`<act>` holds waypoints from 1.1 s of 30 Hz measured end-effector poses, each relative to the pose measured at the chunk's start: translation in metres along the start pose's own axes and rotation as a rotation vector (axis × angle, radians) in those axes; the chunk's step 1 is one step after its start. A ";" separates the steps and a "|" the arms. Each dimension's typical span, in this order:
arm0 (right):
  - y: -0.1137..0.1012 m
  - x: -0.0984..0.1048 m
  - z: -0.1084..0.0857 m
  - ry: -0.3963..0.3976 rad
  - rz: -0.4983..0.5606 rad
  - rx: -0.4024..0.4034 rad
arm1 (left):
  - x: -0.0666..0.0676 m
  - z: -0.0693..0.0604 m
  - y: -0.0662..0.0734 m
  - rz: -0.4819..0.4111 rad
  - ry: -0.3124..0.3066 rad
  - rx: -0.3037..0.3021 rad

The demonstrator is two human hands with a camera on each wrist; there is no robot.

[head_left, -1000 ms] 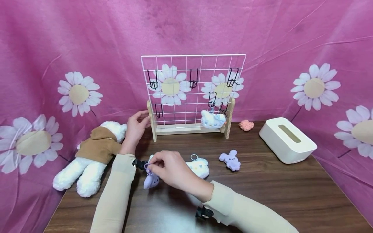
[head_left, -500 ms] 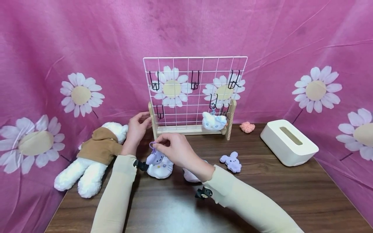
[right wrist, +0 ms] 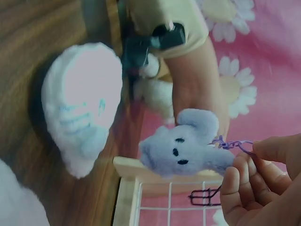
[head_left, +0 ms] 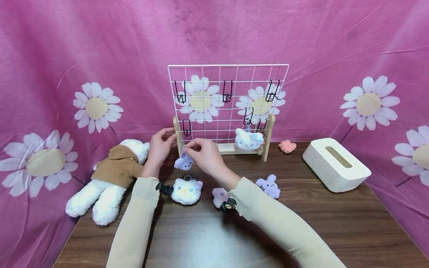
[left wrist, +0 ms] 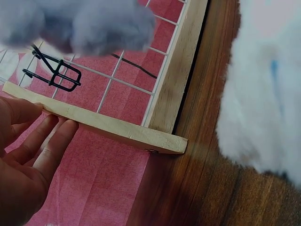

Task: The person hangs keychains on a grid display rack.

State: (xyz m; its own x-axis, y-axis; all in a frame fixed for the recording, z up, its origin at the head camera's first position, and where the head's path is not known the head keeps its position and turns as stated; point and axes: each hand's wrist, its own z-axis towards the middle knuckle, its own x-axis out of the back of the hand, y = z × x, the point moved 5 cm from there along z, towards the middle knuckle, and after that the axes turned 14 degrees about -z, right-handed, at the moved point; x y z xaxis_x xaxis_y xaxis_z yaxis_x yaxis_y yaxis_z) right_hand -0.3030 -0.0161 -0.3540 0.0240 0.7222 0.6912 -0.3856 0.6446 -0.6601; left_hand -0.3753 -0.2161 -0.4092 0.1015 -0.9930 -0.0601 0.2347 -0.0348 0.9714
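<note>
My right hand [head_left: 207, 156] pinches the ring of a small lilac plush keychain [head_left: 184, 162], which dangles in front of the rack's left post. In the right wrist view this plush keychain [right wrist: 178, 150] has dark eyes and a purple chain. My left hand [head_left: 161, 147] holds the wooden left post [left wrist: 94, 120] of the white wire grid rack [head_left: 229, 65], thumb towards the front. A black hook [head_left: 186, 128] sits low on the grid above the keychain. On another hook hangs a white cat-face plush keychain [head_left: 249, 139]. A similar white cat plush [head_left: 186, 191] lies below my hands.
Further black hooks [head_left: 227, 93] are on the grid. On the table lie a lilac plush [head_left: 269, 186] and a pale purple plush [head_left: 219, 196], partly covered by the right wrist strap. A white teddy in a brown hoodie [head_left: 118, 167], a coral tuft [head_left: 287, 146] and a tissue box [head_left: 335, 165] stand around.
My right hand has lifted the lilac plush keychain from low over the table up and forward to the rack's left post. My left hand stays at the post.
</note>
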 end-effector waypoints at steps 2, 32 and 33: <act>0.004 -0.001 0.006 0.010 0.005 -0.016 | 0.000 0.000 0.000 -0.001 0.002 0.001; 0.043 -0.025 0.063 0.051 -0.059 -0.160 | -0.001 0.000 0.000 0.002 0.011 0.028; 0.044 -0.025 0.065 0.058 -0.068 -0.160 | -0.001 0.001 0.000 0.001 0.011 0.026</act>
State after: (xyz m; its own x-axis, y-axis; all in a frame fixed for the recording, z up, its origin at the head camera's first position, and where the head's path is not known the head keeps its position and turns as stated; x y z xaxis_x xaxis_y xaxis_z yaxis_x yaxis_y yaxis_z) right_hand -0.3806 -0.0222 -0.3811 0.0998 0.6862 0.7206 -0.2300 0.7205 -0.6542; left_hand -0.3759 -0.2151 -0.4089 0.1120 -0.9918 -0.0615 0.2096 -0.0369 0.9771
